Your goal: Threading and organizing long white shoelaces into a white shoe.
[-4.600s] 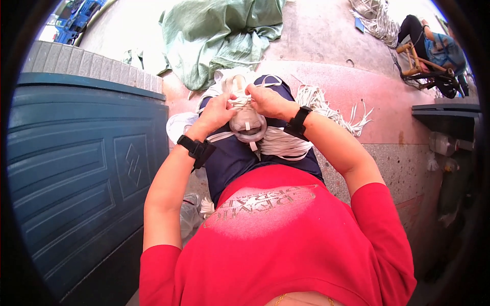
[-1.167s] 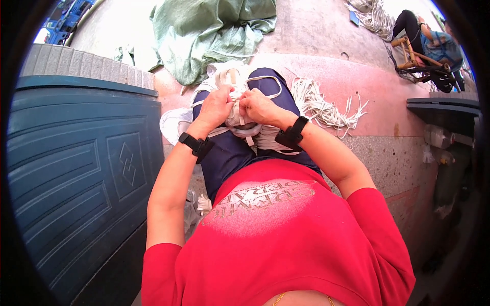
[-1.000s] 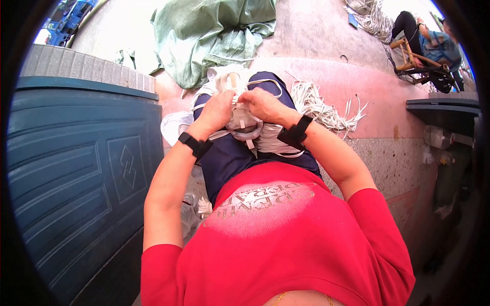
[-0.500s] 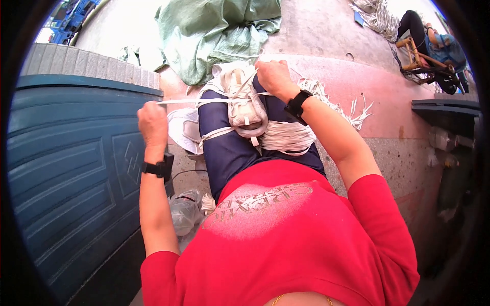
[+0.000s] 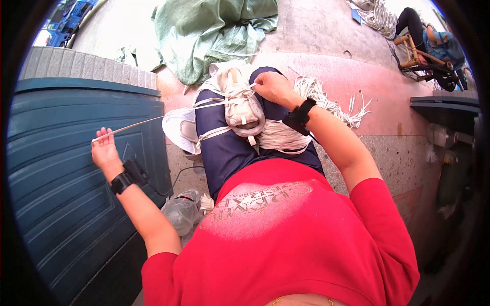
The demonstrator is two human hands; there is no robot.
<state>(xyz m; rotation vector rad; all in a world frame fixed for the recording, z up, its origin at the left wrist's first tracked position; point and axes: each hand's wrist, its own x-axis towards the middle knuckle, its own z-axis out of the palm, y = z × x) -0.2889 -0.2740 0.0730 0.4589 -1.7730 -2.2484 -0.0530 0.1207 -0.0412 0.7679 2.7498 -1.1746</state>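
A cream sneaker (image 5: pixel 244 111) rests on my lap between the thighs, its heel toward me and loose loops of lace across its top. Far out to the left, my left hand (image 5: pixel 105 152) is palm up, its fingers closed on a shoelace (image 5: pixel 140 123) drawn taut from the shoe. My right hand (image 5: pixel 275 89) pinches the lace close by the shoe's right side. On my right thigh lies a bundle of off-white laces (image 5: pixel 283 136). A second pale shoe (image 5: pixel 178 131) is beside my left leg, partly hidden by it.
To the left stands a blue panelled door-like board (image 5: pixel 66 163). Green cloth (image 5: pixel 212 35) covers something ahead. More laces (image 5: pixel 326 99) hang beyond my right knee. A plastic bag (image 5: pixel 181 214) sits low at left. At far right, another person (image 5: pixel 441 48) is beside a wooden chair (image 5: pixel 411 53).
My left hand has swung outward and down to the left, turning palm up and drawing the lace longer. My right hand has lowered slightly beside the shoe.
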